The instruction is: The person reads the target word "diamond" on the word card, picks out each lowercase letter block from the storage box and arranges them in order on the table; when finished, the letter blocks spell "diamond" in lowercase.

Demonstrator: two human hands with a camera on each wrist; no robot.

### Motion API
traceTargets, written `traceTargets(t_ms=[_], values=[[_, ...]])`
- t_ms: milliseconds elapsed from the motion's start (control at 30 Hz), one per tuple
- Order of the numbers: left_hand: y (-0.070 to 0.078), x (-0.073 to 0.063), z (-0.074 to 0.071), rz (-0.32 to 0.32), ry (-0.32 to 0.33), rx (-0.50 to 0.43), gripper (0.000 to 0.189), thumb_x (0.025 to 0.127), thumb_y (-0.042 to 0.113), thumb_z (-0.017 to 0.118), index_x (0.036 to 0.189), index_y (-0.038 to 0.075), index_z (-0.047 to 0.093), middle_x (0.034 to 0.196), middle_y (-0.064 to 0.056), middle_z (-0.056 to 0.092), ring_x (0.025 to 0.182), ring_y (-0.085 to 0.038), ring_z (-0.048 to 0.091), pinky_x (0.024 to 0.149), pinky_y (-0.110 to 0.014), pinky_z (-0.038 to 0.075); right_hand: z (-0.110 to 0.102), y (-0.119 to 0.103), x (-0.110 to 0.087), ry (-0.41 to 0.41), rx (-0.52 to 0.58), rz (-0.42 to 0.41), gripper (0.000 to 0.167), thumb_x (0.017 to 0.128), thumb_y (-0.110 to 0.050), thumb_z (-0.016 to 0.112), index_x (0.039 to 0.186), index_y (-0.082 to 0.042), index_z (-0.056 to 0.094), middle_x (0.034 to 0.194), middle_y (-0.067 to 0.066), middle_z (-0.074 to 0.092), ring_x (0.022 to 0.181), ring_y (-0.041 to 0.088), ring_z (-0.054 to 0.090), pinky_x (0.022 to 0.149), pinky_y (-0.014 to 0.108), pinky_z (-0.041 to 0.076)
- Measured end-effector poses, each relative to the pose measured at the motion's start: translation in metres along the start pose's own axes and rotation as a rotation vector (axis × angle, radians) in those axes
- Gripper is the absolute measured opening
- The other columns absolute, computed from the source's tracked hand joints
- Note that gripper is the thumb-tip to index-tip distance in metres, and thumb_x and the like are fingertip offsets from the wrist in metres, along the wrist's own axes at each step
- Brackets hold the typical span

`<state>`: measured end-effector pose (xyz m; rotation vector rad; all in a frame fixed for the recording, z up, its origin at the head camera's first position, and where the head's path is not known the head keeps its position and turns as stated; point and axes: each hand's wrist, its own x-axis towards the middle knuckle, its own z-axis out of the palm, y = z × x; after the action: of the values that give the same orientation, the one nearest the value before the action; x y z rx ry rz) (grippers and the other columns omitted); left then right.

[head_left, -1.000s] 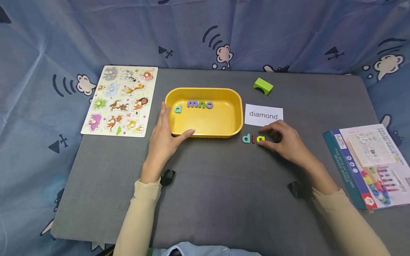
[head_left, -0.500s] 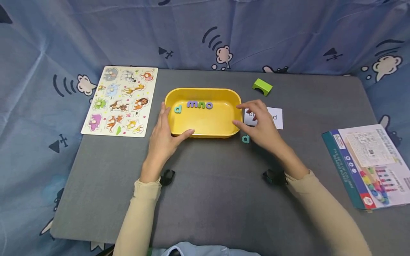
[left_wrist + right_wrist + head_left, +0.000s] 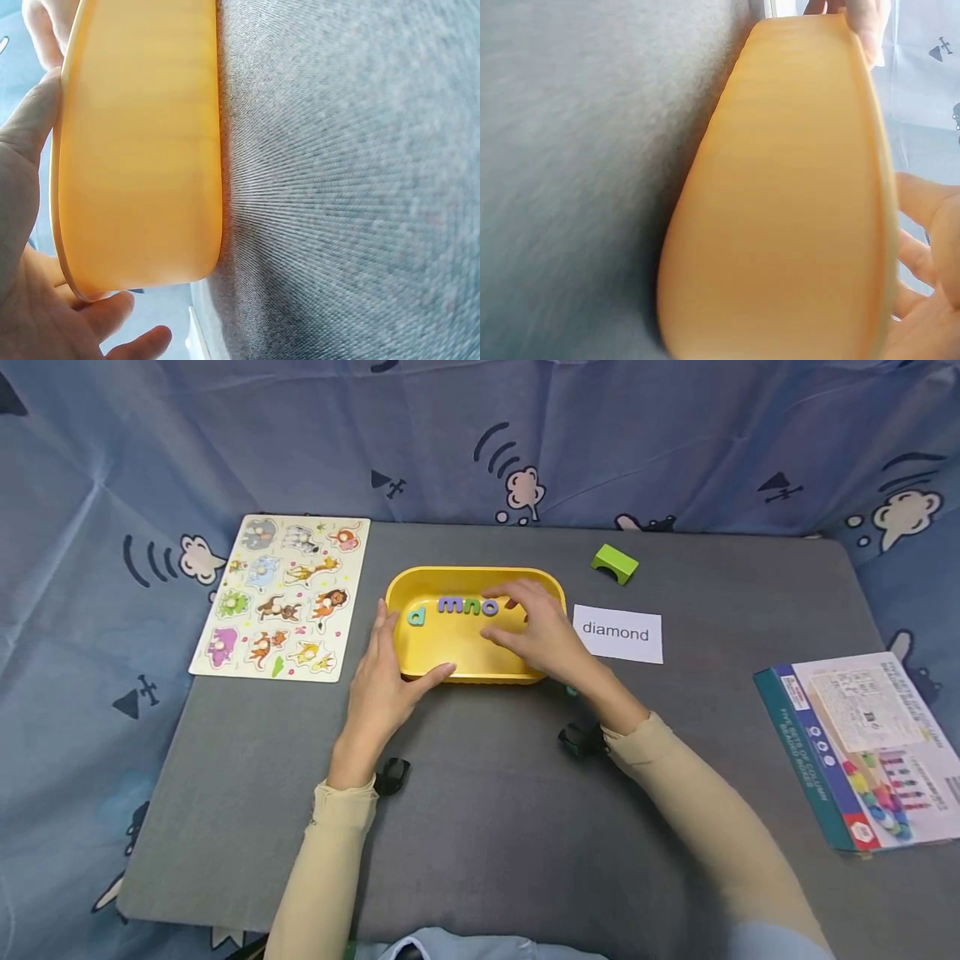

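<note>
A yellow tray [image 3: 480,672] stands on the grey table, its left front corner held by my left hand [image 3: 382,681]. In the left wrist view that thumb [image 3: 41,112] lies on the tray's rim and the fingers wrap the corner. Over the tray's right half hovers my right hand [image 3: 543,635], thumb and fingers apart with nothing between them. Just left of its fingertips lies a purple letter o [image 3: 490,607], beside a green n [image 3: 472,606] and a purple m [image 3: 450,604]. A teal letter [image 3: 416,616] lies near the left wall. My right wrist mostly covers another teal letter [image 3: 572,691].
Right of the tray lies a white card [image 3: 617,633] reading "diamond". Behind it is a green arched block [image 3: 615,563]. An animal puzzle board [image 3: 281,597] lies at the left, a boxed toy set [image 3: 862,752] at the right. A patterned blue curtain [image 3: 450,443] hangs behind the table.
My right hand has moved left from the letters in front of the card, across the tray's right rim, to above the tray. My left hand has stayed on the tray.
</note>
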<state>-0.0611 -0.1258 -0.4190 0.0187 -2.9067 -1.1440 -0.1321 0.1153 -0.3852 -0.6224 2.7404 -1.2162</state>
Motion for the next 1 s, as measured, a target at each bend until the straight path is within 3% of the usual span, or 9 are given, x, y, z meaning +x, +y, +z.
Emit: traceTargets(t_ms=[100,267,433,567,767,1000], values=[[-0.001,0.0,0.0,0.001,0.004,0.003,0.112,0.087,0.062,0.081,0.168,0.008,0.024,0.181,-0.003,0.007,0.145,-0.05,0.049,0.113,-0.064,0.043,0.009,-0.002,0.012,-0.041,-0.019,0.028,0.052,0.092,-0.019,0.084,0.14,-0.008,0.066,0.139,0.014,0.065,0.121,0.034,0.058,0.103,0.049,0.048],[-0.002,0.0,0.0,-0.001,0.001,0.005,0.112,0.088,0.063,0.08,0.168,0.008,0.024,0.181,-0.002,0.007,0.143,-0.051,0.05,0.112,-0.065,0.044,0.021,-0.005,0.03,-0.11,-0.055,0.063,0.053,0.094,-0.021,0.083,0.143,-0.011,0.065,0.14,0.012,0.064,0.116,0.032,0.058,0.099,0.045,0.049],[-0.001,-0.001,0.0,-0.004,-0.004,0.007,0.112,0.088,0.063,0.08,0.168,0.008,0.023,0.181,-0.001,0.006,0.141,-0.052,0.051,0.112,-0.065,0.044,0.029,-0.005,0.044,-0.197,-0.145,0.086,0.061,0.094,-0.023,0.084,0.15,-0.015,0.061,0.151,0.008,0.06,0.129,0.031,0.05,0.113,0.053,0.037],[0.0,-0.001,0.0,-0.003,-0.004,0.009,0.112,0.087,0.063,0.08,0.168,0.008,0.024,0.181,-0.001,0.006,0.14,-0.053,0.052,0.111,-0.065,0.045,0.036,-0.002,0.049,-0.247,-0.183,0.096,0.063,0.094,-0.022,0.083,0.152,-0.018,0.06,0.155,0.006,0.059,0.129,0.029,0.045,0.108,0.05,0.031],[0.0,-0.001,-0.001,0.006,-0.005,0.011,0.113,0.087,0.062,0.081,0.168,0.008,0.023,0.181,-0.003,0.006,0.138,-0.054,0.052,0.11,-0.066,0.045,0.044,0.001,0.053,-0.201,-0.191,0.096,0.045,0.096,-0.018,0.08,0.14,-0.016,0.07,0.14,0.006,0.066,0.122,0.028,0.046,0.102,0.051,0.026],[0.0,-0.001,0.0,0.014,0.003,0.01,0.112,0.088,0.06,0.081,0.168,0.007,0.024,0.181,-0.004,0.007,0.14,-0.053,0.052,0.11,-0.066,0.045,0.047,0.002,0.052,-0.165,-0.232,0.048,0.029,0.094,-0.012,0.081,0.123,-0.013,0.078,0.118,0.006,0.071,0.111,0.026,0.052,0.096,0.048,0.029]])
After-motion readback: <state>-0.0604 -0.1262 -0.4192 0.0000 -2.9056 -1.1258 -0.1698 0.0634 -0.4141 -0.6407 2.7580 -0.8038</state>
